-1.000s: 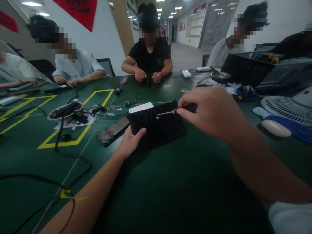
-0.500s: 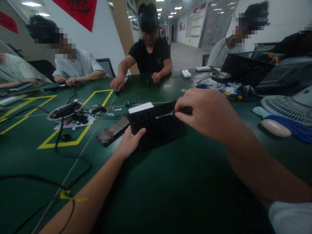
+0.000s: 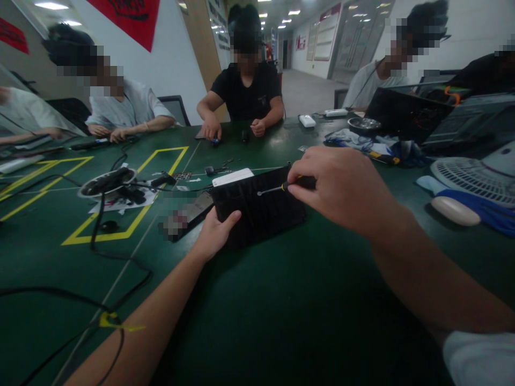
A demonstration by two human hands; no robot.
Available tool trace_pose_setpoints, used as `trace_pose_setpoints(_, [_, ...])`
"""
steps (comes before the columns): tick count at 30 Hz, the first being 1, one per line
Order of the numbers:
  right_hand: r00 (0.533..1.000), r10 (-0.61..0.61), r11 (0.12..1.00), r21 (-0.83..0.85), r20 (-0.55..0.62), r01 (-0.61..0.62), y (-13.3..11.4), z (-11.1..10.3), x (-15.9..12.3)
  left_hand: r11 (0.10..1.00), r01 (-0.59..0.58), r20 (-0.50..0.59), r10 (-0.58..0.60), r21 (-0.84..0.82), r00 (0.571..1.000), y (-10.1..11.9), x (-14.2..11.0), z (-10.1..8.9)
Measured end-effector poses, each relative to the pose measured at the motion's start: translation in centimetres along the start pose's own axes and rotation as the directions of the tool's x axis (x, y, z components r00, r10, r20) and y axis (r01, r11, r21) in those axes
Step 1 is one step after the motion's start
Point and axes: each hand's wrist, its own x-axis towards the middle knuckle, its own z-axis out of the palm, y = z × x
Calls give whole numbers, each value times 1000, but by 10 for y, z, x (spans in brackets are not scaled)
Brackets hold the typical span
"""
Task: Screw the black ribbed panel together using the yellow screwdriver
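My left hand (image 3: 216, 231) grips the left edge of a flat black plastic panel (image 3: 263, 214), its thumb on the top face. The panel is tilted up from the green table. Pinched in the fingers of my right hand (image 3: 338, 185) is a screwdriver (image 3: 295, 185) with a black and yellow handle. Its shaft points left over the panel, and a small round silvery piece shows at the tip; whether the tip touches the panel I cannot tell. Behind the panel lies a white flat box (image 3: 232, 177). Close to my left hand is a dark rectangular device (image 3: 197, 210).
A white bowl (image 3: 86, 190) with black parts and cables stands at the left, near yellow tape (image 3: 137, 228). Black cables cross the left side. A white fan (image 3: 475, 179), a blue glove (image 3: 491, 212) and a pale computer mouse (image 3: 454, 210) are at the right. Several people sit around the table.
My hands, the panel and the screwdriver look almost unmoved. The person across the table has drawn one hand, with a small dark object, back to the right.
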Motion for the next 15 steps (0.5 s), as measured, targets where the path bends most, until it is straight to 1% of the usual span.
trace_pose_setpoints(8, [1000, 28, 999, -20, -12, -29, -1, 2, -1, 1000, 12, -6, -12, 24, 1000, 0, 0, 0])
trace_pose_setpoints(15, [1000, 28, 999, -28, -6, -28, -2, 3, -1, 1000, 4, 8, -5, 11, 1000, -6, 3, -3])
